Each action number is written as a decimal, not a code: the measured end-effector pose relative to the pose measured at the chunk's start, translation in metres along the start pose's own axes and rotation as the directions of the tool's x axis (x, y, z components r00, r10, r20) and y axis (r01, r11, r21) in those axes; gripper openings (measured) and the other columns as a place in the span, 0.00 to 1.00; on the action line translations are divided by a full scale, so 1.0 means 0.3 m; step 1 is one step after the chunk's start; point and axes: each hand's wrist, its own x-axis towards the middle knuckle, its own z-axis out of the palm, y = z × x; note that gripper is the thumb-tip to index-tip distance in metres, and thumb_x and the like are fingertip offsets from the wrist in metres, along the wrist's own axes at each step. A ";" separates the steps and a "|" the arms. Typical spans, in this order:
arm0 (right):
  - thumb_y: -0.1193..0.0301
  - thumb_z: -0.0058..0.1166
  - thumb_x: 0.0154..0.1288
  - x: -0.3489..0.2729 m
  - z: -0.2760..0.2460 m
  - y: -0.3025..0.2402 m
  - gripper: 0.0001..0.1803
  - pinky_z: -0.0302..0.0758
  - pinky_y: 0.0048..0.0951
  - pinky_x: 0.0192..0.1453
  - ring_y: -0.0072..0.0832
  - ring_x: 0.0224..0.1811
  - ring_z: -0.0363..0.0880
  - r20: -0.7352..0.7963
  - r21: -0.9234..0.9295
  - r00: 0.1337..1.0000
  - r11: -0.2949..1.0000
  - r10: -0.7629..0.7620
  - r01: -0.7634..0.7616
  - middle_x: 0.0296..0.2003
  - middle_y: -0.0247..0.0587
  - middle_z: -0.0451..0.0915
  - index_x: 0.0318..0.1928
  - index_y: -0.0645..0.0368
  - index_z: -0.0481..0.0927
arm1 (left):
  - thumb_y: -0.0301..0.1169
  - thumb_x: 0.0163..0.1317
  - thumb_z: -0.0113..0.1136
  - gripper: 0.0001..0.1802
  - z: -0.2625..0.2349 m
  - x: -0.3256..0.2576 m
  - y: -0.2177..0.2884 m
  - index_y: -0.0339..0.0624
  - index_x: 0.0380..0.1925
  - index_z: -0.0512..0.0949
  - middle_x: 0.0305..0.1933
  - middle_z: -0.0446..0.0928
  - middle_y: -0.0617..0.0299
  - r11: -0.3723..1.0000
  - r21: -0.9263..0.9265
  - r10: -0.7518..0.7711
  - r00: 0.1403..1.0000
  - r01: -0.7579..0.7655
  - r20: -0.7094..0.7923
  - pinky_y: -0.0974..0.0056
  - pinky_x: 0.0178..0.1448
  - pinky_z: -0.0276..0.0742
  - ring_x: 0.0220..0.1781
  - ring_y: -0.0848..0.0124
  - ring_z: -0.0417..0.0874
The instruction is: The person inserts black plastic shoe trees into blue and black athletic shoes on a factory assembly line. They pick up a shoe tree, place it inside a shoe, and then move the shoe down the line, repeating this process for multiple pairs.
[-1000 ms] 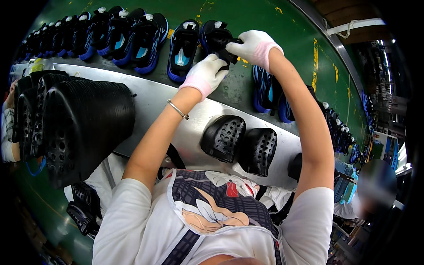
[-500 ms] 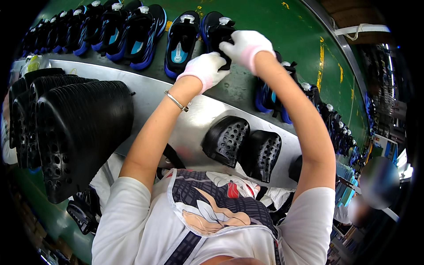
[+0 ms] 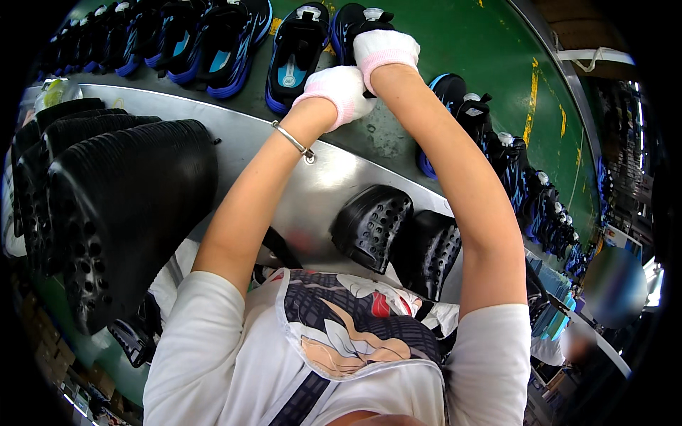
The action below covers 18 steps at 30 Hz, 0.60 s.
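Observation:
Both my hands wear white gloves with pink cuffs and reach far forward over the steel bench. My right hand (image 3: pixel 386 48) grips a black and blue shoe (image 3: pixel 353 18) on the green conveyor (image 3: pixel 455 35). My left hand (image 3: pixel 341 89) is closed just below it, touching the same shoe's near end; a thin bracelet circles that wrist. Another black and blue shoe (image 3: pixel 297 53) lies just to the left.
A row of black and blue shoes (image 3: pixel 206 35) runs along the conveyor to the left, and more (image 3: pixel 497 142) to the right. Stacked black perforated soles (image 3: pixel 106 206) stand at my left. Two black perforated pieces (image 3: pixel 398 234) lie on the steel bench (image 3: pixel 320 184).
The view has shifted closer to the conveyor. Both hands have stayed together on the same shoe, moving slightly up and right in the picture.

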 end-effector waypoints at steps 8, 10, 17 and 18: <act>0.64 0.48 0.65 -0.059 0.061 0.001 0.15 0.80 0.43 0.49 0.40 0.47 0.84 0.032 0.046 0.999 0.998 0.038 -0.039 0.44 0.45 0.85 0.43 0.53 0.86 | 0.45 0.56 0.57 0.19 0.069 -0.083 0.001 0.43 0.37 0.84 0.41 0.83 0.49 0.997 -0.022 0.066 0.996 -0.068 -0.067 0.53 0.51 0.79 0.44 0.51 0.83; 0.63 0.48 0.65 -0.057 0.067 0.000 0.15 0.80 0.43 0.49 0.40 0.47 0.84 0.018 0.066 0.999 0.997 0.042 -0.043 0.44 0.44 0.85 0.43 0.53 0.86 | 0.45 0.56 0.57 0.19 0.045 -0.076 0.015 0.41 0.36 0.83 0.41 0.83 0.49 0.999 -0.022 0.042 0.998 -0.043 -0.037 0.53 0.52 0.79 0.44 0.51 0.83; 0.53 0.49 0.66 -0.142 0.053 0.092 0.21 0.76 0.43 0.50 0.48 0.44 0.80 -0.149 0.330 0.989 0.941 -0.020 0.068 0.40 0.52 0.82 0.41 0.59 0.79 | 0.45 0.57 0.58 0.21 0.050 -0.119 -0.056 0.39 0.41 0.80 0.48 0.78 0.45 0.912 -0.071 0.361 0.873 -0.404 -0.328 0.55 0.56 0.76 0.51 0.50 0.79; 0.54 0.47 0.66 -0.195 0.058 0.126 0.20 0.77 0.42 0.49 0.48 0.44 0.81 -0.206 0.356 0.977 0.925 -0.057 0.129 0.40 0.51 0.82 0.41 0.58 0.79 | 0.45 0.56 0.59 0.21 -0.012 -0.166 -0.024 0.38 0.40 0.80 0.49 0.75 0.45 0.934 -0.121 0.277 0.896 -0.335 -0.347 0.56 0.57 0.75 0.52 0.49 0.78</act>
